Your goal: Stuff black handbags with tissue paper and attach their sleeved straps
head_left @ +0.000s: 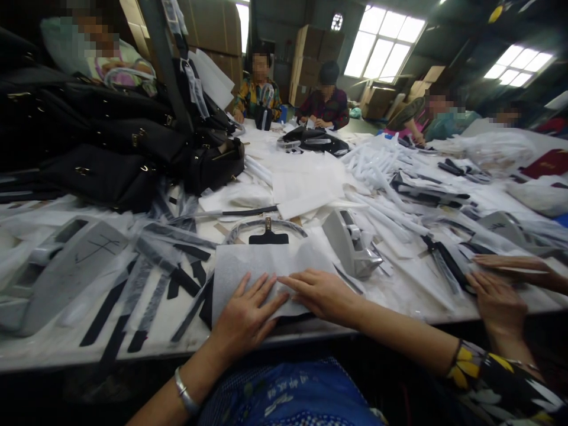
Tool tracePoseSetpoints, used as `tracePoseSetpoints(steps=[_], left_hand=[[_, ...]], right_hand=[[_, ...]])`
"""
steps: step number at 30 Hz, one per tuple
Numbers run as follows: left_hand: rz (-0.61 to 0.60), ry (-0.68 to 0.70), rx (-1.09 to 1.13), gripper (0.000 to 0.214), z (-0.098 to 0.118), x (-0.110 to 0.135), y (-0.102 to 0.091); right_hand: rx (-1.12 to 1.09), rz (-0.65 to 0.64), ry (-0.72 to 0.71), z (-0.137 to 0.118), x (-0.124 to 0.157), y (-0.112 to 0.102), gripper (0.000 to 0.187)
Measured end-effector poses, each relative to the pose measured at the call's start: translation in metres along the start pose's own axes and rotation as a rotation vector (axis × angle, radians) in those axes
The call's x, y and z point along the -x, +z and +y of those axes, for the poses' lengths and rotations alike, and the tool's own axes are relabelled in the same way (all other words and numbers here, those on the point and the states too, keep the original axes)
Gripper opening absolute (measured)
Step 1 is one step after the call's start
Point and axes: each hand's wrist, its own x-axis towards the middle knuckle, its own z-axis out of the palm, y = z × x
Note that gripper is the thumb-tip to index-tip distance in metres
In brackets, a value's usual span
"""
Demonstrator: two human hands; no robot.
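In the head view, laying the left hand (pixel 246 309) and right hand (pixel 326 296) open and flat on a white sheet (pixel 286 258) covering a black bag (pixel 268 238) on the desk (pixel 53 348). Wearing a blue apron (pixel 288 395) with white characters, too blurred to read. Facing, leftward, a grey dispenser (pixel 82 272) pen-marked with one unclear character.

From where I stand, the thin rectangular white paper sheet (pixel 242 260) looks plain, with a greyish cast. The flat black leather-look tab (pixel 261 239) carries a small gold-toned metal buckle (pixel 268 225). The soft black bags (pixel 100 177) show gold-coloured fittings. The blue cloth apron (pixel 326 399) bears whitish characters; the dark fabric sleeve (pixel 492 381), yellow and pale flowers.
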Motion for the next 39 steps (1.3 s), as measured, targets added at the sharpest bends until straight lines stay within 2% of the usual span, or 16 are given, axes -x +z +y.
tracePoseSetpoints(steps=[8, 19, 26, 31, 35, 39], left_hand=[[0.007, 0.027, 0.036, 0.045, -0.002, 0.000, -0.002], [-0.002, 0.036, 0.007, 0.045, -0.002, 0.000, -0.003], [0.026, 0.003, 0.069, 0.039, 0.000, -0.002, -0.005], [-0.087, 0.022, 0.021, 0.042, -0.002, -0.002, -0.006], [-0.198, 0.052, 0.010, 0.058, -0.005, -0.002, -0.011], [-0.258, 0.120, 0.020, 0.073, -0.017, 0.001, -0.018]], right_hand=[[0.085, -0.164, -0.013, -0.004, -0.001, 0.001, 0.045], [0.084, -0.240, -0.086, 0.004, -0.003, 0.003, 0.047], [0.058, -0.270, -0.164, 0.008, -0.002, 0.004, 0.051], [0.023, -0.284, -0.146, 0.011, -0.006, 0.003, 0.052], [0.024, -0.314, -0.129, 0.012, -0.015, -0.008, 0.044], [-0.012, -0.224, -0.167, 0.020, -0.013, -0.007, 0.043]])
